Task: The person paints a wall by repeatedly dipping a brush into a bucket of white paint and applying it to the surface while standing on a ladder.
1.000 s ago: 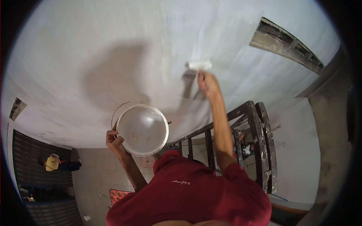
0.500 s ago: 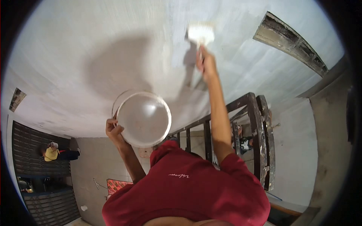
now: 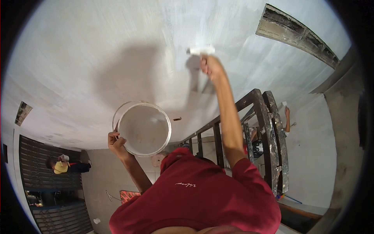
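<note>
My left hand [image 3: 116, 141], fingers curled at the left side of the rim, holds a round white bucket [image 3: 170, 132] with its mouth facing up toward me. Pale, whitish liquid or residue shows inside, and the thin wire handle stands off to the left. Up on the wall [image 3: 128, 23], my right hand [image 3: 211, 67] is closed around the handle of a wide paintbrush [image 3: 202, 50]. The white brush head lies against the pale, streaky painted surface, with its shadow just below. Most of the brush handle is hidden in my fist.
A dark, paint-spotted ladder [image 3: 269, 136] stands beside my right arm. Beyond it, a co-worker's arm [image 3: 287, 119] reaches to another wall. A recessed opening [image 3: 298, 35] cuts the wall at upper right. Far left, a person in yellow [image 3: 62, 167] is near dark shutters [image 3: 37, 156].
My right hand has drawn the brush down the wall, and the brush head now appears flatter. The view has shifted slightly; the co-worker's raised arm now shows past the ladder.
</note>
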`<action>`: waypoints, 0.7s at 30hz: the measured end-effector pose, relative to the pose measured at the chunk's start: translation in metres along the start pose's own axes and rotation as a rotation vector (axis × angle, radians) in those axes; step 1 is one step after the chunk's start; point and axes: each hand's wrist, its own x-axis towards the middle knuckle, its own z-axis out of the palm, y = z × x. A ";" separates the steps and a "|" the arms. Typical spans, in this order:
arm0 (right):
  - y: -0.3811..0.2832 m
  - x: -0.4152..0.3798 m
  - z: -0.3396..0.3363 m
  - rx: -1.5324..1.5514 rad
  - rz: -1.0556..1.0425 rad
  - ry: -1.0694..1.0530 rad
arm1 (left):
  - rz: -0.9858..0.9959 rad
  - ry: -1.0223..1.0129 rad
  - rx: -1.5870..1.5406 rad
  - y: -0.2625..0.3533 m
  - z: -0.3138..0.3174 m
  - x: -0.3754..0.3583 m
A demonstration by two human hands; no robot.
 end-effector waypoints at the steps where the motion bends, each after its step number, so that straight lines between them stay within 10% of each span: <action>1: -0.045 -0.013 0.013 -0.005 -0.014 -0.050 | 0.006 -0.033 -0.029 0.001 0.001 0.004; 9: -0.180 -0.032 0.075 -0.089 -0.417 -0.193 | -0.041 -0.063 -0.084 -0.001 0.027 0.002; 21: 0.145 -0.010 0.018 -0.159 0.081 0.084 | 0.004 -0.018 -0.045 0.000 0.015 -0.006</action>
